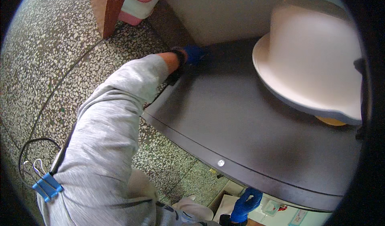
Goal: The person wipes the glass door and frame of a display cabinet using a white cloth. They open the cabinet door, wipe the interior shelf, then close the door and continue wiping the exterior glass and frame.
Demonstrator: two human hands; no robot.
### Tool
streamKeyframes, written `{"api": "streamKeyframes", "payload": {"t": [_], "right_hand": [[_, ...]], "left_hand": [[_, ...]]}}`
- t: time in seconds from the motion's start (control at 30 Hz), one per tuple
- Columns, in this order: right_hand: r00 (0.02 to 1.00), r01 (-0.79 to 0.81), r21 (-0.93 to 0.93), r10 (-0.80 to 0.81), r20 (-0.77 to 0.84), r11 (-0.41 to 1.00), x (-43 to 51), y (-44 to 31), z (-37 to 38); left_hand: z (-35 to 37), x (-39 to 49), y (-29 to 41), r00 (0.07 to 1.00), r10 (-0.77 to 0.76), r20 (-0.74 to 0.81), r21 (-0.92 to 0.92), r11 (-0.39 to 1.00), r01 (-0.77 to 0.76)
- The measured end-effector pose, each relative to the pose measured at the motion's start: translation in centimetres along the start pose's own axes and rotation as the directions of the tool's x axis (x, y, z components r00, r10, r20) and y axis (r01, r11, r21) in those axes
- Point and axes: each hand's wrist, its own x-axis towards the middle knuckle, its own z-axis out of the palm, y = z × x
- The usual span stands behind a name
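A dark tabletop [210,114] with a curved front edge stretches before me. My left hand [194,54], in a blue glove with a black band at the wrist, is at the table's far left corner by the wall; shadow hides its fingers. My right hand [246,203], also blue-gloved, is at the table's front edge, above an open drawer [258,217]. Its fingers are bent, and whether they grip the edge is unclear. Inside the drawer are a small clear box [270,207] with something red and other small items. A round silver lock [221,163] sits on the table's front band.
A large white rounded object [312,60] stands on the table at the right, with something yellow [332,121] under it. A white and pink container [141,3] stands beside a wooden panel [115,9]. A black cable [57,87] crosses the speckled floor [54,45].
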Motion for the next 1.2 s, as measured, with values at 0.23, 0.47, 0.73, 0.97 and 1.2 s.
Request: {"api": "streamKeyframes", "payload": {"t": [0.23,0.47,0.73,0.97,1.2], "right_hand": [[0.979,0.055,-0.102,-0.074,-0.191,0.993,-0.2,0.3,0.6],[0.988,0.117,-0.012,-0.117,-0.105,0.993,0.3,0.1,0.4],[0.99,0.131,0.038,-0.129,-0.065,0.991,0.6,-0.5,0.3],[0.978,0.178,0.093,-0.165,-0.131,0.98,0.6,-0.6,1.0],[0.974,0.199,0.138,-0.18,-0.136,0.97,0.8,-0.9,0.8]], "left_hand": [[1.7,-12.0,-2.6,0.998,0.045,0.034,-0.07,0.997,-0.043],[1.3,-22.9,1.4,0.991,-0.133,0.012,-0.181,0.975,0.133],[-1.2,-26.4,7.1,0.993,-0.085,-0.083,-0.313,0.948,0.055],[-5.3,-21.4,16.4,0.859,0.235,-0.455,-0.29,0.873,-0.393],[-1.5,-19.9,7.3,0.983,0.055,-0.176,-0.152,0.985,-0.082]]}}
